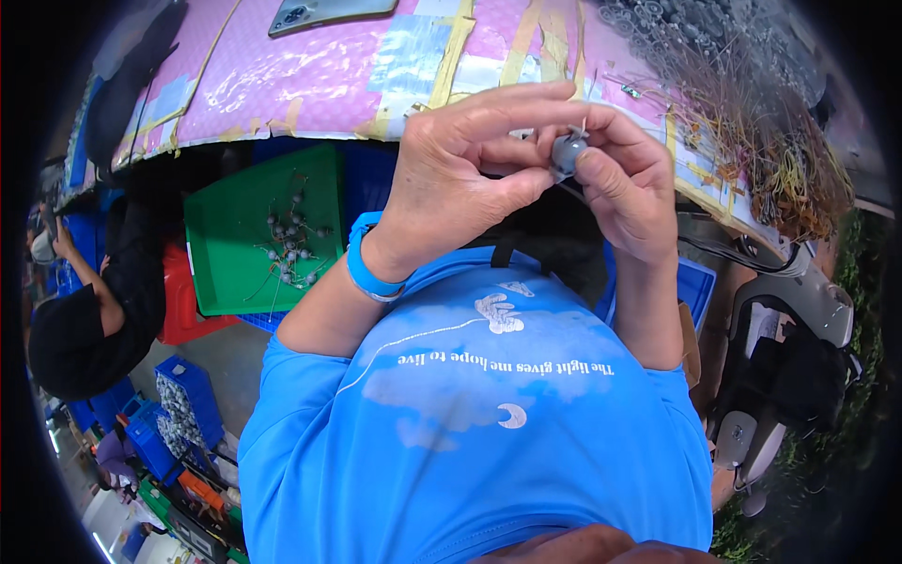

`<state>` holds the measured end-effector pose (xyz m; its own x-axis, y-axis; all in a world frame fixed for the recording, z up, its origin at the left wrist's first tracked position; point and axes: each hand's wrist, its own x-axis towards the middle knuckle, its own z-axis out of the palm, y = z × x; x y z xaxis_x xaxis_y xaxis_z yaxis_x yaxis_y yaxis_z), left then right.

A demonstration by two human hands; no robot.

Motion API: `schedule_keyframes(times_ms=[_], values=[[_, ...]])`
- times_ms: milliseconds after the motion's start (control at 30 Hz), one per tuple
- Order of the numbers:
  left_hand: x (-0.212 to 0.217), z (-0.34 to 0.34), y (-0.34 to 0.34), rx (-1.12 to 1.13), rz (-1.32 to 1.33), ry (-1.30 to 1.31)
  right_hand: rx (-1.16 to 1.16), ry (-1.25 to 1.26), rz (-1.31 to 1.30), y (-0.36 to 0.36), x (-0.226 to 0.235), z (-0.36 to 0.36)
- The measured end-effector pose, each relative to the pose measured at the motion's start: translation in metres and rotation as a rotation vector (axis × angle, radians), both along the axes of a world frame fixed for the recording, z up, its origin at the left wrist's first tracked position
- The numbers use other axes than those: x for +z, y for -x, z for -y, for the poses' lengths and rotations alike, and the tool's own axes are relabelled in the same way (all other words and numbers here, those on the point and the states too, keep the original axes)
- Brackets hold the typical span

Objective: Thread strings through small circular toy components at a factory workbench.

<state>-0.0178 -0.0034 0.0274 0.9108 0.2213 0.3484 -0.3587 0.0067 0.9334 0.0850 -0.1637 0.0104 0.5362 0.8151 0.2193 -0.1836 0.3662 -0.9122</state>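
Observation:
A small, round, grey piece (567, 155) with a short stalk on top is held up in front of my chest, near the table's edge. My right hand (625, 179) pinches it between thumb and curled fingers. From the other side, the thumb and a bent finger of my left hand (460, 160) close on the same piece, while the left index finger reaches over above it. My fingers cover part of the piece. Below and left of my left arm, a green tray (221, 258) carries several similar grey balls (293, 252) with thin wires.
Pink sheeting and tape cover the table (282, 89), where a phone (329, 13) lies. Thin wires (766, 150) hang over its right edge, by heaped grey parts (686, 38). A red stool (183, 291) and another person (103, 310) are left; a scooter (789, 310) stands right.

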Motion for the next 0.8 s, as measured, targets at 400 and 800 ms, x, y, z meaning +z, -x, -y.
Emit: schedule_keyframes(times_ms=[400,800], values=[[-0.013,0.004,-0.002,0.252,0.061,-0.211,-0.382,-0.047,-0.156,0.022,-0.008,-0.011],[-0.004,-0.02,0.024,0.286,0.045,-0.44,-0.33,-0.051,0.038,0.019,-0.009,-0.011]])
